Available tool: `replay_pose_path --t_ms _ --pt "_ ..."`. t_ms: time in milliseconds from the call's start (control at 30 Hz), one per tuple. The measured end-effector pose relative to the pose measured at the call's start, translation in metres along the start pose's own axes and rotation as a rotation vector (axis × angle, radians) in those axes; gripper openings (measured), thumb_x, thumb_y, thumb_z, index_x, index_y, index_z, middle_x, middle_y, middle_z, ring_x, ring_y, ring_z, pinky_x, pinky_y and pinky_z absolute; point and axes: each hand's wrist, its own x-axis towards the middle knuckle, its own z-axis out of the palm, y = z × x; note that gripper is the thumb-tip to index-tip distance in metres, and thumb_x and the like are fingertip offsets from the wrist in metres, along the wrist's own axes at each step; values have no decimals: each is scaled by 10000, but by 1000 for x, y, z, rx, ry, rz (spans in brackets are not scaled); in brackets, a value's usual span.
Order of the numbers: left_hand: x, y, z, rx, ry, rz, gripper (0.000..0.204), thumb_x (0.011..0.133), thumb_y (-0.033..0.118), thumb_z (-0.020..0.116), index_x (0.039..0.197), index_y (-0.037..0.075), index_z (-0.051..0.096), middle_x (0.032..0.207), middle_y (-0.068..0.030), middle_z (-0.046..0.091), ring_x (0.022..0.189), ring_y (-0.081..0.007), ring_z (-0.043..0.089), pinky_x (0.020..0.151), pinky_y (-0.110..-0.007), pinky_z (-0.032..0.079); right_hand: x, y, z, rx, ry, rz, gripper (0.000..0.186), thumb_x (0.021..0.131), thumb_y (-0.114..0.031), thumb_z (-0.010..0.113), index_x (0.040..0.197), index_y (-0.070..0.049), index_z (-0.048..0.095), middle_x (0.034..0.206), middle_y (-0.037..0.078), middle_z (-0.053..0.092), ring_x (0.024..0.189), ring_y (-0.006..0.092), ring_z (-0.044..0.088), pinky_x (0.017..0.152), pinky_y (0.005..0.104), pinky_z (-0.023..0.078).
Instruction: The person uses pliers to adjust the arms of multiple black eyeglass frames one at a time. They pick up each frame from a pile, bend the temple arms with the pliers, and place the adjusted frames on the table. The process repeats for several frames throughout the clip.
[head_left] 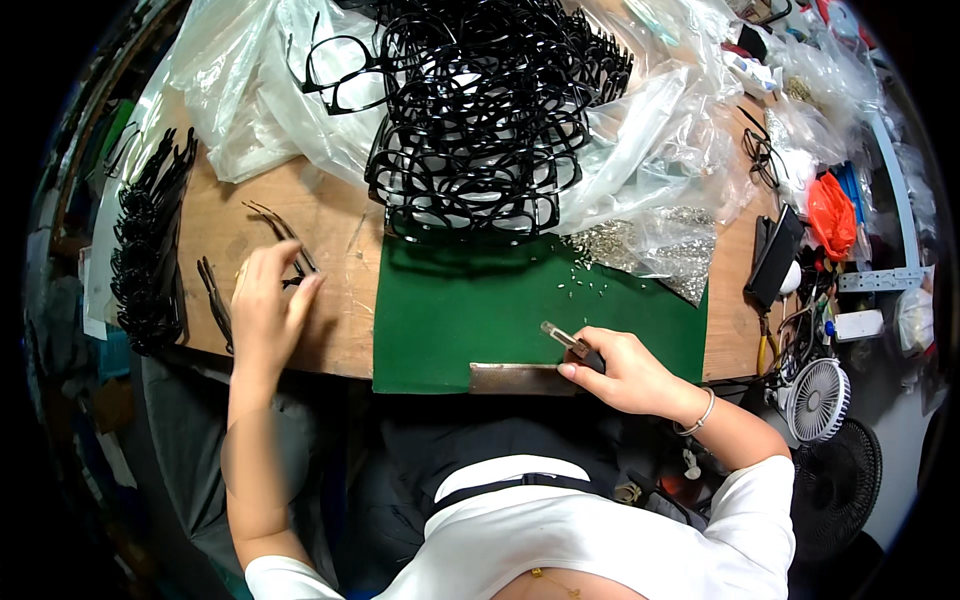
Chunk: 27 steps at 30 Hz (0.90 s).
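My left hand (265,302) is over the wooden table at the left, thumb and fingers apart. Close against its fingertips is a pair of black glasses (281,232), partly covered by the hand; whether they touch is hard to see. Beside the wrist lies another black glasses piece (213,300). In my right hand (625,372), above the near edge of the green mat (450,320), is a small hand tool (566,342) with a slim metal tip and dark handle, pointing up and left. Just under it a flat metal strip (515,378) runs along the mat's edge.
A tall heap of black glasses frames (475,130) stands at the far side amid clear plastic bags (265,90). Small metal parts (640,247) spill from a bag onto the mat. A row of black glasses (150,245) lines the left; a phone (775,257) and fan (818,400) sit right.
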Motion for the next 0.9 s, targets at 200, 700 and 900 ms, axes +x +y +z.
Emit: replay_pose_path --t_ms 200,700,900 --pt "49 67 48 -86 81 253 159 703 20 618 836 19 530 761 -111 517 728 -270 501 648 -351 416 -5 0 7 36 -16 -136 230 772 -200 596 831 14 537 729 167 543 676 324 547 618 368 438" --pt "-35 116 -53 -1591 53 -684 186 885 162 432 844 38 300 434 -68 446 232 -63 288 237 -177 281 -7 33 -37 -146 211 7 150 728 -118 593 802 -4 529 764 179 561 734 343 557 652 387 446" --pt "-61 145 -33 -1345 -50 -776 606 655 -47 644 1106 -10 241 858 -175 571 602 -116 555 489 -228 495 24 51 -31 -360 336 -46 129 681 -46 568 774 6 495 712 174 531 728 352 539 650 415 435"
